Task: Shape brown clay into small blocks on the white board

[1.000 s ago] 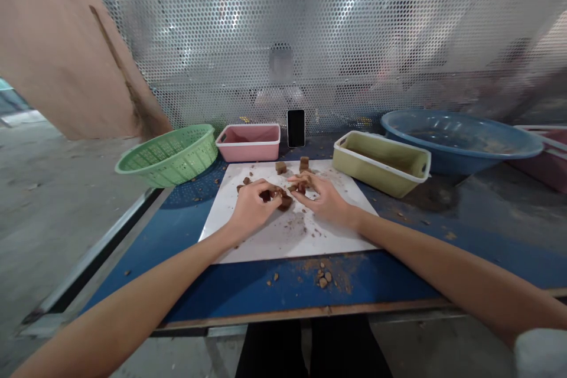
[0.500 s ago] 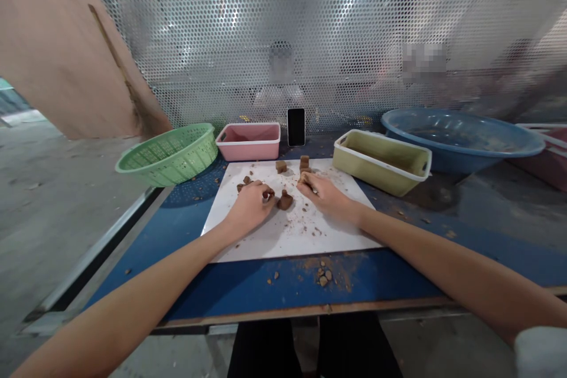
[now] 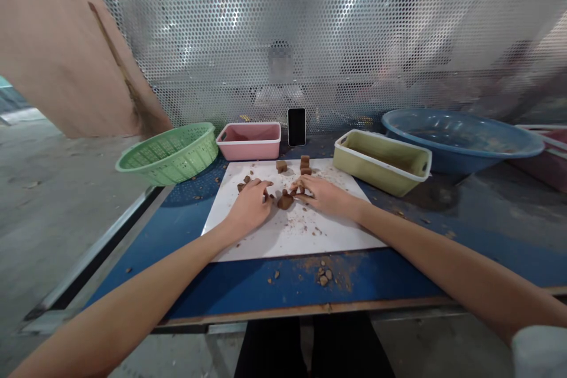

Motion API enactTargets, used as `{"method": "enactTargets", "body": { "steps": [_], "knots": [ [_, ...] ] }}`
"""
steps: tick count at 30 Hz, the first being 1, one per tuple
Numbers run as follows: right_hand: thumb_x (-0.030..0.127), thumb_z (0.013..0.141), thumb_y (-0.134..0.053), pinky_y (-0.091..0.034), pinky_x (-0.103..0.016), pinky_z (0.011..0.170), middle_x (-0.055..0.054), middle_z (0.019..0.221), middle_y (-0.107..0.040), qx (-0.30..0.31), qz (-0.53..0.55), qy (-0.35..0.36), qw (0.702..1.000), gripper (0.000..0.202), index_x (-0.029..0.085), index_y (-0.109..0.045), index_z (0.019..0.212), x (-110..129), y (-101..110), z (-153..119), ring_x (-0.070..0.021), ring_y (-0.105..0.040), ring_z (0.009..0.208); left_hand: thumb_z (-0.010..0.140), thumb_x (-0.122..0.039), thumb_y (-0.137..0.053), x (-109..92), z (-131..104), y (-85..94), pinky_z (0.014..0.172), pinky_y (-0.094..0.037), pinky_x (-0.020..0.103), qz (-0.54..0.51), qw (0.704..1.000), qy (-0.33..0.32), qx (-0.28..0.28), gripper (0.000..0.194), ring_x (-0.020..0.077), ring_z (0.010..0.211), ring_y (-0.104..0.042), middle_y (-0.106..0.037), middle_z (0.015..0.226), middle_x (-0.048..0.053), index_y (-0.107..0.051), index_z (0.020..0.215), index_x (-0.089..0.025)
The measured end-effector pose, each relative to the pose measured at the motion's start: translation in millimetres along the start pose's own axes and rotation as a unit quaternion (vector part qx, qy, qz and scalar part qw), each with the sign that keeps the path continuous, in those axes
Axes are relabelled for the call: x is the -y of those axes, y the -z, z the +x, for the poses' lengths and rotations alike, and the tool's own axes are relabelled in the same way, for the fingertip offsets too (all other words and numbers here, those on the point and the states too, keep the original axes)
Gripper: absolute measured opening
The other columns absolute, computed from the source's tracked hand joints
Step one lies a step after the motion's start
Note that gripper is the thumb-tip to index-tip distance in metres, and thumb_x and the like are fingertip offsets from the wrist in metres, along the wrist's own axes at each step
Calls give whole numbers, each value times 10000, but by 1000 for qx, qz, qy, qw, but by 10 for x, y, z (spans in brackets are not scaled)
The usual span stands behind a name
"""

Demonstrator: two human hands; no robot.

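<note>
- Head view, placement: the brown lump sits on the white board, between your left hand and right hand, presumably for easy reach from both sides.
- Your left thumb and fingers stand parted beside it, dark bits in the gap; whether any is held, I cannot tell.
- Your right thumb and fingers bend narrowly about a small brown piece — gripped or merely touched, I cannot tell.
- The blocky piece and stepped piece lie farther back, probably to leave your hands room.
- The pink bin and olive bin flank the upright phone, likely set there to free the board's middle.
- Head view, visibility: your left hand partly covers the brown fragments beyond it.
- The olive bin's floor is shadowed; the pink bin's is hidden by its front wall.
- At the right edge, a reddish bin is cut off — contents unverified.
</note>
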State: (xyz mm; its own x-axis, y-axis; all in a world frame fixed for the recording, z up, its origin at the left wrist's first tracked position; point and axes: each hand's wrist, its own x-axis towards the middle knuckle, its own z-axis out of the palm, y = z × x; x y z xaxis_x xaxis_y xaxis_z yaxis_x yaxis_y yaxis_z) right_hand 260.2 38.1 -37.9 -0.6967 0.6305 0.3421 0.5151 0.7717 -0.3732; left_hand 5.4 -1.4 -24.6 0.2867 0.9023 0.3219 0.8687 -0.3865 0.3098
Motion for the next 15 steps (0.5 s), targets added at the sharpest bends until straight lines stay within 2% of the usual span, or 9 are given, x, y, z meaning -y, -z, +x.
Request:
{"method": "enactTargets", "body": {
  "steps": [9, 15],
  "knots": [
    [313, 1090, -541, -556, -426, 965, -109, 1122, -710, -11, 31, 65, 997, 211, 221, -725, 1134, -42, -7, 31, -253, -674, 1066, 896, -153, -554, -22, 3, 5, 953, -516, 429, -48, 999, 10, -7, 283, 283, 1033, -682, -723, 1035, 105, -718, 1126, -145],
    [323, 1060, -611, -545, -428, 982, -97, 1118, -734, -44, 32, 17, 998, 184, 219, -728, 1159, -10, -32, 14, -250, -681, 1078, 884, -136, -567, -8, 9, -16, 914, -524, 420, -40, 999, -1, -10, 247, 277, 969, -683, -723, 977, 97, -726, 1072, -152]
  ]
}}
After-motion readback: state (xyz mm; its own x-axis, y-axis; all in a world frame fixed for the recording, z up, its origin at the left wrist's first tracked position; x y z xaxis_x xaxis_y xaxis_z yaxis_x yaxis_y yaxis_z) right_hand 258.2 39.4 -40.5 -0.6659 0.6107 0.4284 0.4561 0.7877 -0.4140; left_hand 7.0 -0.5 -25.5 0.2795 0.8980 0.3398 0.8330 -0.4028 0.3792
